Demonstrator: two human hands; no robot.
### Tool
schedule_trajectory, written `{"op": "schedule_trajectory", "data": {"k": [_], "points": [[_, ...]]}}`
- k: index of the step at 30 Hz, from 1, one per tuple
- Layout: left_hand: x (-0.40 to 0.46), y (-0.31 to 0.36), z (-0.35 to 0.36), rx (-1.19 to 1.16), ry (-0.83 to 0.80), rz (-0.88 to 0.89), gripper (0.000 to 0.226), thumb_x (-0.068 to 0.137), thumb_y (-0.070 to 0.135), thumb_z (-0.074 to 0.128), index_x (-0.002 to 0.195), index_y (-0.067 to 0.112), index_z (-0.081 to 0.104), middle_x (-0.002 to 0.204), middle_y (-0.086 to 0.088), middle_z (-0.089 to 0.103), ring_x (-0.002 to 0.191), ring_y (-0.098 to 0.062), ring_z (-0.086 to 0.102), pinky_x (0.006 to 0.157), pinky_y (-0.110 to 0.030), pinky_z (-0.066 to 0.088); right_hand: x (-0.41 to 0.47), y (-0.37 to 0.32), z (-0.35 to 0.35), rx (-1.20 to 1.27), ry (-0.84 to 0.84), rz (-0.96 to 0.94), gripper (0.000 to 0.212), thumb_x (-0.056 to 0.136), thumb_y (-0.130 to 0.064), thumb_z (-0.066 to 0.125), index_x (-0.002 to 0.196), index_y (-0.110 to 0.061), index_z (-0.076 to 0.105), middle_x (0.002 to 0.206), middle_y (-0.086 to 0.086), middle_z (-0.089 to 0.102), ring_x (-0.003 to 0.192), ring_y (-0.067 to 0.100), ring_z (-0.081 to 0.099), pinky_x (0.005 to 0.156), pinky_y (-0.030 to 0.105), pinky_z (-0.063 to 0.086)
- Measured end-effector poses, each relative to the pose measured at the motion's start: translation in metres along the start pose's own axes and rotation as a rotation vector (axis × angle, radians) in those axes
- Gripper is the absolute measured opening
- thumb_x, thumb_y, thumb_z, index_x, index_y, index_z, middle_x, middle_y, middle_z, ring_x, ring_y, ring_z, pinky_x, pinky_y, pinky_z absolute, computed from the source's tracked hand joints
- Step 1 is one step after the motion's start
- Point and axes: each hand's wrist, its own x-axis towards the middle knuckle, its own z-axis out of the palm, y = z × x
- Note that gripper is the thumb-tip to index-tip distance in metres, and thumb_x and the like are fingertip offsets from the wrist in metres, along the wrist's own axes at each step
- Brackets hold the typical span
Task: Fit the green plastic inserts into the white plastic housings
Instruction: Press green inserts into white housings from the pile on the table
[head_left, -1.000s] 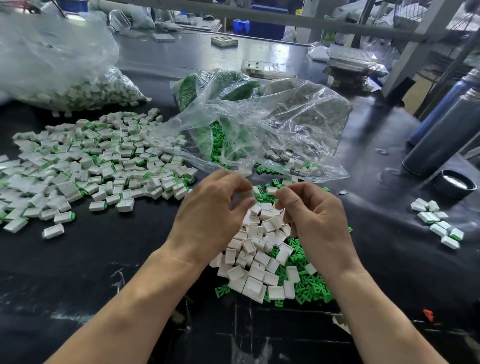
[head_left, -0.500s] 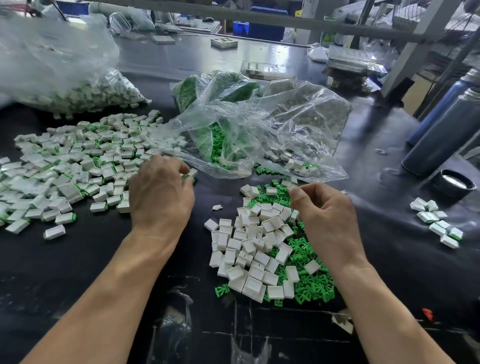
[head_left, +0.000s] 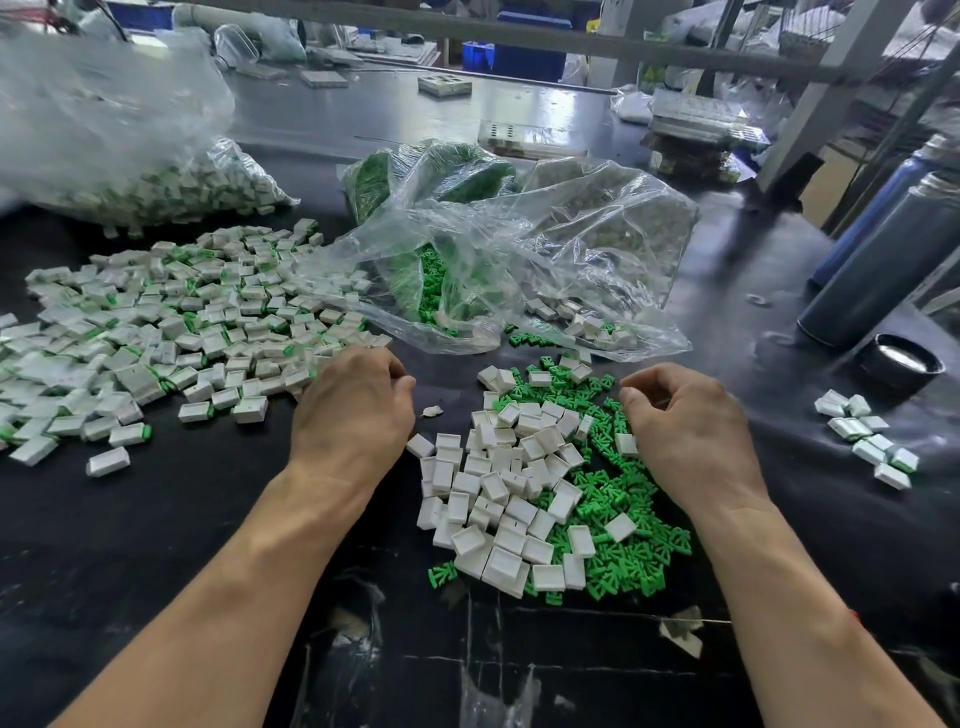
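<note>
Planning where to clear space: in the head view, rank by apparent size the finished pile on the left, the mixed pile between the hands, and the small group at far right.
1. Finished pile, largest spread.
2. Mixed pile.
3. Small group, smallest.
Camera nearness barely affects this order.

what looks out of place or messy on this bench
A small white scrap lies alone on the black mat between the left hand and the pile of white housings. Green inserts have spilled out of the open clear bag.
</note>
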Motion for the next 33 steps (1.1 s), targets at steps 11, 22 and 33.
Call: {"op": "schedule_trajectory", "data": {"k": [11,22,33], "points": [[-0.007,0.008,0.001,-0.076,-0.103,0.088,0.015,0.099,0.022,0.063,0.109,0.025,0.074,0.109,0.002,0.065,0.100,-0.018,0.061,0.086,-0.032,0.049,-0.002,-0.002,0.007,-0.190,-0.171,-0.154,0.026,0.102,-0.028,0.064,0.127,-0.030,0.070,0.129,-0.003,0.063,0.124,0.021,0.048,0.113,0.042,0.037],[-0.015,0.017,0.000,0.042,-0.206,0.045,0.014,0.101,0.030,0.056,0.099,0.028,0.070,0.099,0.006,0.069,0.099,-0.019,0.063,0.085,-0.035,0.052,0.001,0.000,0.018,-0.237,-0.222,-0.269,0.034,0.101,-0.025,0.065,0.133,-0.036,0.068,0.133,-0.008,0.061,0.126,0.018,0.047,0.113,0.038,0.035],[-0.020,0.022,0.001,-0.271,-0.215,0.071,0.014,0.099,0.022,0.062,0.100,0.030,0.074,0.091,0.014,0.069,0.087,-0.007,0.066,0.079,-0.028,0.054,-0.001,-0.006,0.019,-0.184,-0.174,-0.245,0.018,0.097,-0.029,0.071,0.114,-0.031,0.074,0.114,-0.006,0.063,0.115,0.018,0.054,0.104,0.038,0.045]]}}
